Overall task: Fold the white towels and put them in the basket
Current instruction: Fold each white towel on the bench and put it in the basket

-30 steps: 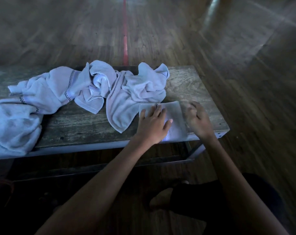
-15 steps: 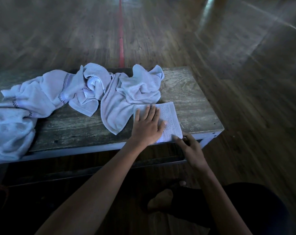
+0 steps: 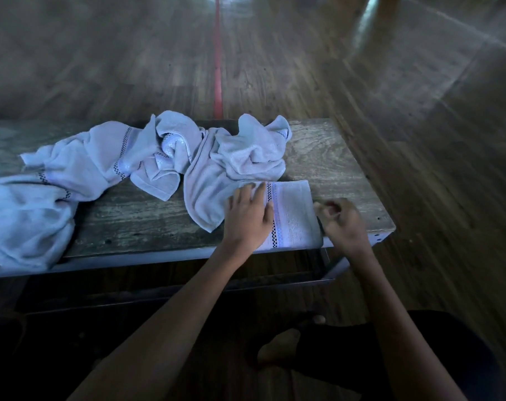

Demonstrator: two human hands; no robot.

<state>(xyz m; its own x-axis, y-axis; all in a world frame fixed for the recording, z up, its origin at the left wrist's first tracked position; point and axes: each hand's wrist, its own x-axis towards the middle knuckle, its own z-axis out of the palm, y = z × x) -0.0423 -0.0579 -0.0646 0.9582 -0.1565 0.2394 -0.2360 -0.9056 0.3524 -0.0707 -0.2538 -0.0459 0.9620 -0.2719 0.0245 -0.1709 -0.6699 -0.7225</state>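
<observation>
A small folded white towel (image 3: 293, 215) with a checked stripe lies at the front right of the wooden table (image 3: 136, 221). My left hand (image 3: 247, 218) presses flat on its left half, fingers straight. My right hand (image 3: 341, 219) is at the towel's right edge, fingers curled and blurred; whether it pinches the cloth is unclear. Several unfolded white towels (image 3: 165, 157) lie crumpled across the middle and left of the table. No basket is in view.
More towel cloth (image 3: 26, 221) hangs over the table's front left edge. The table's right end (image 3: 341, 157) is bare wood. A wooden floor with a red line (image 3: 218, 62) stretches beyond. My legs and a bare foot (image 3: 278, 345) are under the table.
My right hand rose from below the table's front edge to the folded towel's right side. The towel now shows its checked stripe. My left hand stayed pressing on it.
</observation>
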